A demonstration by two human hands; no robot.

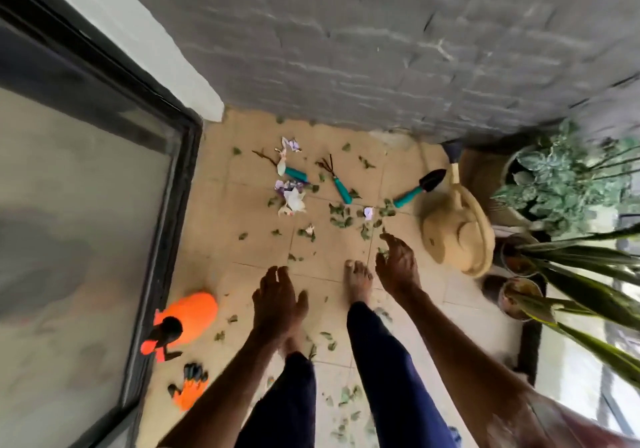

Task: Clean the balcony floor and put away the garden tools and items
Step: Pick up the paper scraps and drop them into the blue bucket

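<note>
1. Left hand, lower centre of frame: reached downward, fingers straight and slightly spread, holding nothing.
2. Right hand, just right of centre: fingers loosely bent, pointing at the floor, nothing plainly in its grasp. A green scrap shows by the fingertips; blur hides whether they touch.
3. Beige tiled balcony floor: scattered green leaf scraps, thickest at centre and between the bare feet.
4. Crumpled white-and-purple paper pieces lie centre-left of the leaf patch.
5. Three teal-handled hand tools in the upper centre:
   - one with its head under paper;
   - a small black-pronged rake;
   - a black-bladed trowel, near the can.
6. Beige plastic watering can, right of centre, spout towards the grey brick wall.
7. Orange spray bottle with black nozzle, lower left, against the dark-framed glass door.
8. Orange-and-black gloves lie just below the bottle.
9. Potted green plants stand along the right edge.
</note>
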